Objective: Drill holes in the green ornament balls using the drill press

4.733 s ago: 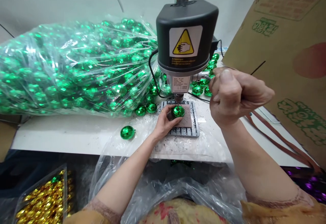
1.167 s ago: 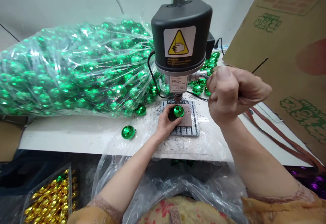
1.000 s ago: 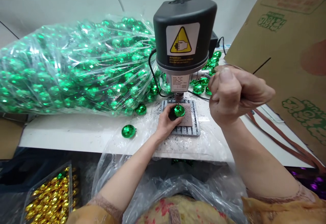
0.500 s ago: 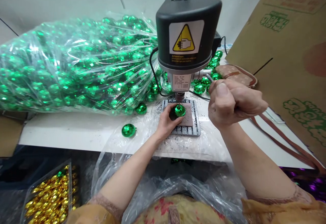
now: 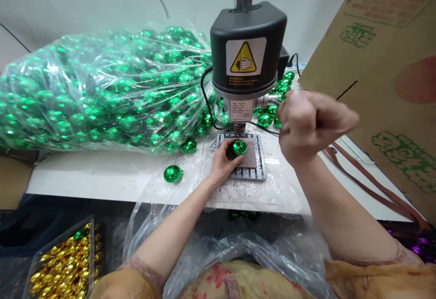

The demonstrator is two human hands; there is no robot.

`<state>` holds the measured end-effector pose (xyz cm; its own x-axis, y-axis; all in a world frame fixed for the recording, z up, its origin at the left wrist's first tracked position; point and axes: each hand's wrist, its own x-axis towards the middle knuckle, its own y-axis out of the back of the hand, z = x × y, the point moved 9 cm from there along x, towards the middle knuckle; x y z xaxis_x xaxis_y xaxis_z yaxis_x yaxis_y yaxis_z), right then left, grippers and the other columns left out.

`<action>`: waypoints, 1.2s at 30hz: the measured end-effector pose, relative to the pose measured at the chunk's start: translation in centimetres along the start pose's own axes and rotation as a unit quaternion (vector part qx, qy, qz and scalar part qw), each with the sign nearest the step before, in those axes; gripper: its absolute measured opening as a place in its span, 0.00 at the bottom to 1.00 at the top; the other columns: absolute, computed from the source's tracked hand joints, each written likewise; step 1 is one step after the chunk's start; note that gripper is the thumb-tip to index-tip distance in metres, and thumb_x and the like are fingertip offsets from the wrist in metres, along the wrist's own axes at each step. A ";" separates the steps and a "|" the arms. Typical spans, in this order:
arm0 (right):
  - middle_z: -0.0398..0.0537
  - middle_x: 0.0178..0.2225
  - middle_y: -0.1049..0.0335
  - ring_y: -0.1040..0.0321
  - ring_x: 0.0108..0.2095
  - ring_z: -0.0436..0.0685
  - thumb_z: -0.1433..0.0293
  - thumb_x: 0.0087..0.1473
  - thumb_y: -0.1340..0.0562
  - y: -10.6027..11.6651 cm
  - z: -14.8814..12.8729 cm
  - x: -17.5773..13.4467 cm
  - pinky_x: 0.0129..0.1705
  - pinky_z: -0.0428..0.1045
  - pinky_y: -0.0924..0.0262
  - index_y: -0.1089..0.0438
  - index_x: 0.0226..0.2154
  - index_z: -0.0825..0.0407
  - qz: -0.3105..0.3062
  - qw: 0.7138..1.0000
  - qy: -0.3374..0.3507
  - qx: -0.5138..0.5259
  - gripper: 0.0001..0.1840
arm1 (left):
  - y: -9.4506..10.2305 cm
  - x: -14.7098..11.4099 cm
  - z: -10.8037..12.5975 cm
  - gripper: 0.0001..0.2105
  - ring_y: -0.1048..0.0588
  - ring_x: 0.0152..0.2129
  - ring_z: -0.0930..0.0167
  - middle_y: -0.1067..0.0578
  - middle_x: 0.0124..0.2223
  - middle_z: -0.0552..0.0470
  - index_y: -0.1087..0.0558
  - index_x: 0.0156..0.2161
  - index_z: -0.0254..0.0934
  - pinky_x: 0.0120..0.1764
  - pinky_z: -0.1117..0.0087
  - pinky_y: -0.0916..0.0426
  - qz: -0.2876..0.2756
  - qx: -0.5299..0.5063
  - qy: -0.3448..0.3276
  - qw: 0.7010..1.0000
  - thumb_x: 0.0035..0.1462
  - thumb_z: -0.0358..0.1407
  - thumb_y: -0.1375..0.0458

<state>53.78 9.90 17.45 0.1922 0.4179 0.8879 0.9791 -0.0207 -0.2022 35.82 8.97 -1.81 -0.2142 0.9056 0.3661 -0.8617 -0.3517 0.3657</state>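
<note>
Under the chuck of a black bench drill press (image 5: pixel 248 29), my left hand (image 5: pixel 221 160) pinches a shiny green disco-ball bauble (image 5: pixel 240 147). The bauble rests on a brown pad (image 5: pixel 251 154) over the slotted metal base (image 5: pixel 260 172). The drill bit stands right at the bauble's top; whether it is inside I cannot tell. My right hand (image 5: pixel 311 124) is closed around the drill press lever (image 5: pixel 273 99), whose outer end is hidden in the fist. Two loose green baubles, one nearer (image 5: pixel 173 174) and one farther (image 5: pixel 189 145), lie left of the base.
A big clear bag of green baubles (image 5: pixel 112 95) fills the table's left. More green baubles (image 5: pixel 265 120) lie behind the drill. A cardboard box (image 5: pixel 384 63) and brown strap (image 5: pixel 368 176) are at right. Gold baubles fill a clear bin (image 5: pixel 63 262) below; plastic sheeting (image 5: pixel 146 231) hangs over the edge.
The right fist, now slightly blurred, has turned a little on the lever. The left hand and its bauble stay in place under the drill. The view has shifted slightly.
</note>
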 end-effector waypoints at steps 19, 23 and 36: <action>0.37 0.12 0.49 0.49 0.16 0.42 0.75 0.56 0.39 -0.6 0.3 3.2 0.22 0.47 0.58 0.46 0.13 0.53 0.031 0.997 -0.041 0.055 0.24 | 12.7 -9.8 3.2 0.14 0.26 0.44 0.57 0.26 0.47 0.39 0.30 0.52 0.38 0.46 0.56 0.32 0.061 0.509 -0.045 0.857 0.61 0.34 0.41; 0.37 0.12 0.50 0.49 0.16 0.42 0.75 0.56 0.39 -0.4 0.3 3.1 0.22 0.48 0.58 0.47 0.14 0.53 0.040 0.997 -0.029 0.058 0.24 | 16.4 -8.5 -1.7 0.19 0.25 0.42 0.55 0.28 0.47 0.39 0.30 0.54 0.37 0.42 0.56 0.29 -0.013 0.528 0.127 0.840 0.57 0.31 0.40; 0.35 0.13 0.51 0.52 0.14 0.40 0.77 0.57 0.41 -0.8 -0.3 3.2 0.20 0.46 0.59 0.48 0.14 0.54 0.030 0.998 -0.021 0.060 0.24 | 4.8 -1.9 1.0 0.26 0.28 0.45 0.65 0.30 0.49 0.46 0.34 0.61 0.44 0.48 0.64 0.31 -0.093 0.067 -0.017 0.993 0.59 0.43 0.38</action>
<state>53.60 10.93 20.56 0.2443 0.4568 0.8553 0.9508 0.0603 -0.3038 32.58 5.38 0.09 -0.0395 0.9499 0.3100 -0.8149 -0.2102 0.5402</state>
